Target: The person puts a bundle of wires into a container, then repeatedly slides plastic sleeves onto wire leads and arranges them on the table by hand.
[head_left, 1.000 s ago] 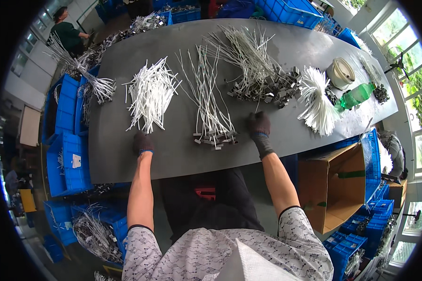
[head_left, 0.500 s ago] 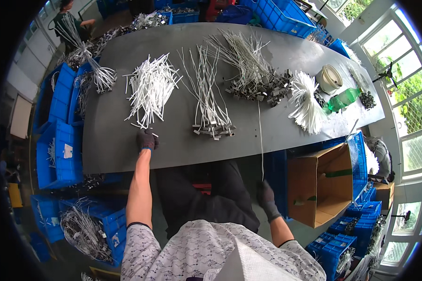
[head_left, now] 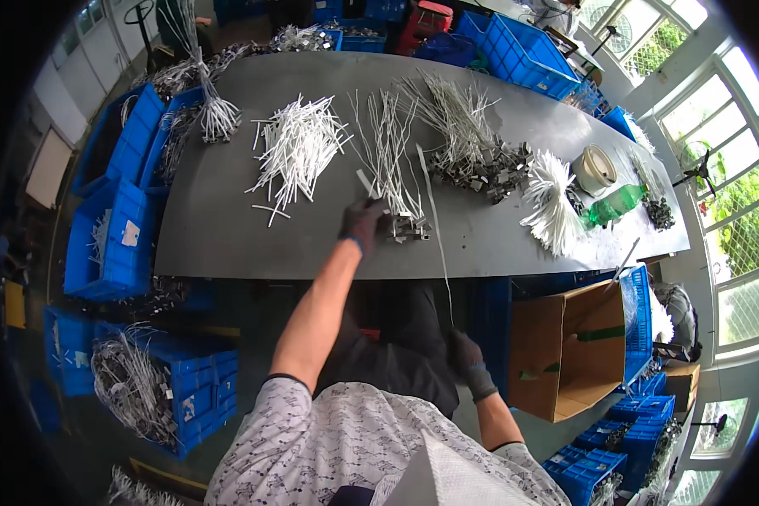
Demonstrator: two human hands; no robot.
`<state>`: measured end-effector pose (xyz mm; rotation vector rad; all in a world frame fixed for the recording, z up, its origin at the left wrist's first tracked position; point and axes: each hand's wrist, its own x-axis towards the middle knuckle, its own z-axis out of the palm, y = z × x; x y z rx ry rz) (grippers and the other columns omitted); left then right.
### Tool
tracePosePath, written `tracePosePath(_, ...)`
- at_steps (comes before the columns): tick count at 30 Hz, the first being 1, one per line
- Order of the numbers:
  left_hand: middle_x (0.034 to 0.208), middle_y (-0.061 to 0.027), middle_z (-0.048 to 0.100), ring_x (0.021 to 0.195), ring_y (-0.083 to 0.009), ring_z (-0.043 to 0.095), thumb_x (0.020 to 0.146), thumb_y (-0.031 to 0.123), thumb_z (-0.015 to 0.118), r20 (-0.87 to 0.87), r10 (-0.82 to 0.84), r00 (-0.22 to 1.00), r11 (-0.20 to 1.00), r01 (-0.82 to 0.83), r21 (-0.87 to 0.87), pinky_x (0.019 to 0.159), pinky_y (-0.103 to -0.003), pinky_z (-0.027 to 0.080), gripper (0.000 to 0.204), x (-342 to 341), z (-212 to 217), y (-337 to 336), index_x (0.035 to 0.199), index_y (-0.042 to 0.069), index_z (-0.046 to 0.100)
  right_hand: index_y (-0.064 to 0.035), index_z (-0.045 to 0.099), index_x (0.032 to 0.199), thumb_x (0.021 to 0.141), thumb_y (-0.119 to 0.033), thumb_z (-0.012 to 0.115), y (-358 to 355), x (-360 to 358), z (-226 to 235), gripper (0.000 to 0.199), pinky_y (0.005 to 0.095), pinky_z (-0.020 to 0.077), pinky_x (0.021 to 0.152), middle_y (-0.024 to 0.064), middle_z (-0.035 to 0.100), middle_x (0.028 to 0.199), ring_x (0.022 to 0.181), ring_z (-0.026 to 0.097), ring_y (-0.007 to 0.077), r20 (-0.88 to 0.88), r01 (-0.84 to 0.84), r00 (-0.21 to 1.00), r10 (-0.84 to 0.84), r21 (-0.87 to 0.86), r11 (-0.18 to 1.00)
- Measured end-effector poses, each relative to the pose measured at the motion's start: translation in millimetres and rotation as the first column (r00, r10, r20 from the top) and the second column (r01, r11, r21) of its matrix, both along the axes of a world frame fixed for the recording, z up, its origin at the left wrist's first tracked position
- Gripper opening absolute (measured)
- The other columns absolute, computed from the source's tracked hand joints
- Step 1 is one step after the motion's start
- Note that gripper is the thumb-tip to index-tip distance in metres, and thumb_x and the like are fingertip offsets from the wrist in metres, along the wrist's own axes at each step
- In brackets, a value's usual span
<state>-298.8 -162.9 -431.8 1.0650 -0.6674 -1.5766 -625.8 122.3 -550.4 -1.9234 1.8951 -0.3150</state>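
Observation:
My left hand, in a dark glove, is closed over the table beside the middle bundle of thin wires. A short white tube sticks up from its fingers. Dark clips sit at the near end of that bundle, just right of the hand. My right hand, also gloved, is below the table's front edge. Its fingers grip the lower end of a long pale wire, which runs up over the edge onto the tabletop. A loose pile of white tubes lies to the left.
On the grey table are another wire bundle with dark clips, a sheaf of white tubes, a green bottle and a pale tub. An open cardboard box stands right of my legs; blue crates line the left.
My left hand has moved right from the white tube pile to the middle wire bundle, carrying a tube. The right hand still holds the wire, whose upper part now leans left. The view has shifted.

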Motion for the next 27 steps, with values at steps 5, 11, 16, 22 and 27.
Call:
tracePosePath(5, 0.088, -0.0077, 0.071, 0.065, -0.0177, 0.069, 0.094, 0.013, 0.066, -0.03, 0.179, 0.983, 0.984, -0.179, -0.013, 0.057, -0.033, 0.058, 0.011, -48.8, 52.7, 2.0, 0.101, 0.005, 0.066, -0.0085, 0.065, 0.108, 0.089, -0.015, 0.059, -47.1, 36.3, 72.9, 0.021, 0.0491, 0.0549, 0.081, 0.0197, 0.068, 0.103, 0.099, 0.066, 0.0419, -0.001, -0.15, 0.989, 0.15, 0.001, 0.989)
tracePosePath(11, 0.075, -0.0091, 0.067, 0.055, -0.0175, 0.064, 0.099, 0.012, 0.058, -0.153, 0.56, 0.814, 0.761, -0.579, -0.294, 0.052, -0.032, 0.056, 0.011, -25.3, 70.5, -17.8, 0.099, 0.002, 0.054, -0.0094, 0.066, 0.114, 0.092, -0.017, 0.057, -10.8, -3.4, 27.2, 0.025, 0.0497, 0.0556, 0.084, 0.0199, 0.07, 0.105, 0.103, 0.067, 0.0397, -0.177, -0.105, 0.971, 0.163, 0.299, 0.949)
tracePosePath(16, 0.074, -0.0098, 0.065, 0.054, -0.0187, 0.064, 0.1, 0.012, 0.056, 0.053, 0.537, 0.842, 0.78, -0.472, -0.412, 0.052, -0.033, 0.056, 0.012, -30.0, 69.7, -7.7, 0.103, 0.002, 0.051, -0.0085, 0.066, 0.114, 0.092, -0.016, 0.056, -2.4, -0.9, 26.2, 0.026, 0.0501, 0.0549, 0.087, 0.0207, 0.07, 0.108, 0.104, 0.067, 0.0407, -0.143, -0.03, 0.986, 0.088, 0.369, 0.929)
tracePosePath(22, 0.074, -0.0104, 0.065, 0.055, -0.0187, 0.064, 0.1, 0.011, 0.057, 0.031, 0.497, 0.867, 0.81, -0.451, -0.373, 0.05, -0.033, 0.056, 0.012, -36.2, 70.0, -1.9, 0.104, 0.002, 0.051, -0.0094, 0.07, 0.109, 0.093, -0.021, 0.056, -1.1, -0.3, 23.2, 0.024, 0.0498, 0.0553, 0.084, 0.0202, 0.072, 0.102, 0.099, 0.069, 0.0406, -0.109, -0.026, 0.993, 0.05, 0.209, 0.977)
tracePosePath(27, 0.075, -0.0096, 0.065, 0.056, -0.019, 0.065, 0.099, 0.01, 0.059, -0.083, 0.524, 0.848, 0.782, -0.517, -0.348, 0.053, -0.033, 0.058, 0.012, -22.4, 82.5, 0.1, 0.103, 0.001, 0.052, -0.0097, 0.071, 0.11, 0.094, -0.024, 0.056, 3.8, -1.4, 25.0, 0.026, 0.0489, 0.0549, 0.086, 0.0199, 0.072, 0.106, 0.101, 0.068, 0.0404, -0.182, -0.017, 0.98, 0.081, 0.328, 0.945)
